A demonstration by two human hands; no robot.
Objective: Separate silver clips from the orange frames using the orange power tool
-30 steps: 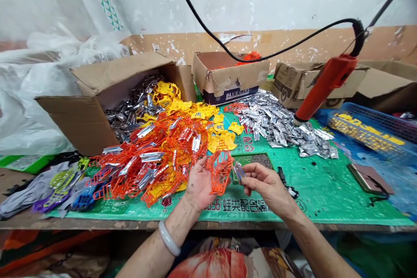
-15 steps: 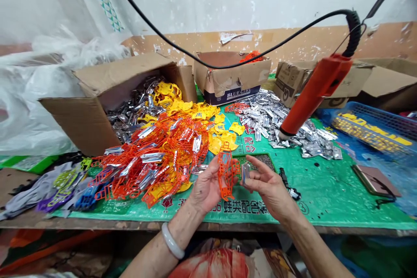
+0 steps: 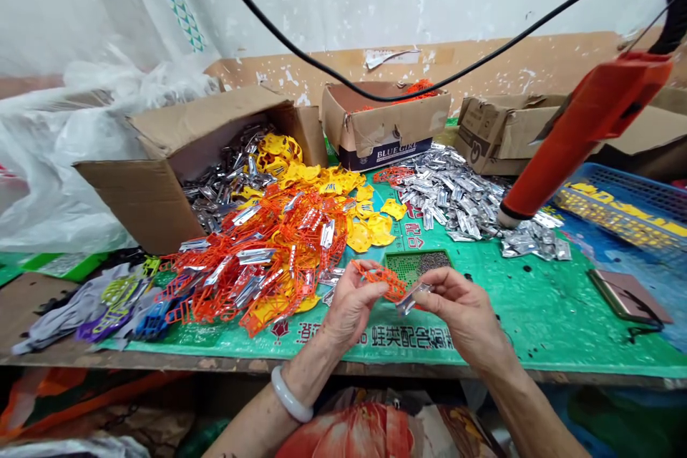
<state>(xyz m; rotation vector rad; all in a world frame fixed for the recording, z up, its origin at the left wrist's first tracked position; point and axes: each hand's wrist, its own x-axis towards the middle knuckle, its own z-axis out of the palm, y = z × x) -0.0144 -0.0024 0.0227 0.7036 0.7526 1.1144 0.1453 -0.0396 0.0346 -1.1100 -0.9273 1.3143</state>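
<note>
My left hand, with a pale bangle on its wrist, is closed on an orange plastic lattice frame. Between the thumb and fingers of my right hand is a small shiny silver plate, set against the orange frame's right end. Whether the two parts are joined cannot be made out. Just behind my hands lies a green perforated tray with many tiny dark pieces, perhaps screws. To the left spreads a heap of orange frames, several with silver plates on them.
An orange power screwdriver hangs on a cable at the right. Silver plates lie behind the tray, yellow parts beside them. Cardboard boxes line the back. A blue basket and a notebook are at the right.
The orange frame has tipped from upright to nearly flat. My right hand has brought the silver plate against it. The screwdriver appears farther right in view.
</note>
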